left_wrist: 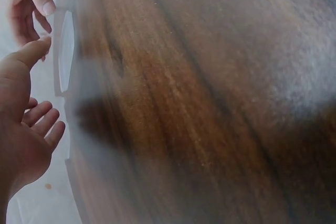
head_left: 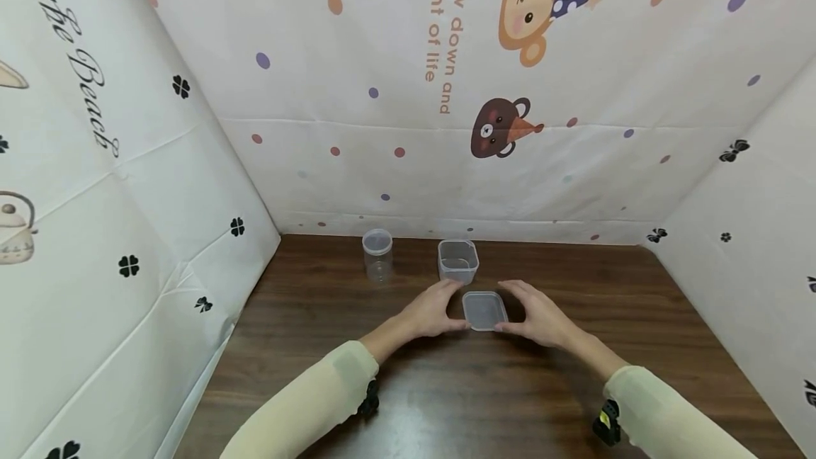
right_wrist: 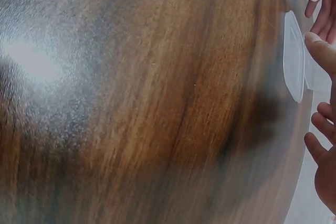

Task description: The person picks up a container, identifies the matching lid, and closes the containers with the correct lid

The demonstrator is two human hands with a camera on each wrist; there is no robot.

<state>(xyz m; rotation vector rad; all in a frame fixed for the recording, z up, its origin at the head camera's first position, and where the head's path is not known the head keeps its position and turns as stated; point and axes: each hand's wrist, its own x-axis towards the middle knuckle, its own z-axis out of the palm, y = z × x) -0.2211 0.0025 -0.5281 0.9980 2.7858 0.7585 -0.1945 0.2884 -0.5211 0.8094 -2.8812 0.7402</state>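
Note:
A square translucent lid (head_left: 484, 311) lies flat on the brown wooden table. My left hand (head_left: 435, 310) is at its left side and my right hand (head_left: 540, 316) at its right, fingers spread in loose curves. In the head view both thumb tips come right at the lid's near corners. The left wrist view shows the lid (left_wrist: 66, 51) edge-on beside my left hand (left_wrist: 29, 140), whose fingers are relaxed. In the right wrist view the lid (right_wrist: 293, 59) stands out beyond the thumb of my right hand (right_wrist: 326, 129). Neither hand grips anything.
Just behind the lid stands an uncovered square clear container (head_left: 465, 276), close to my left fingertips. Farther left, a clear round jar (head_left: 378, 261) with a pale lid stands upright. Printed white cloth (head_left: 395, 176) hangs along the table's back edge and both sides.

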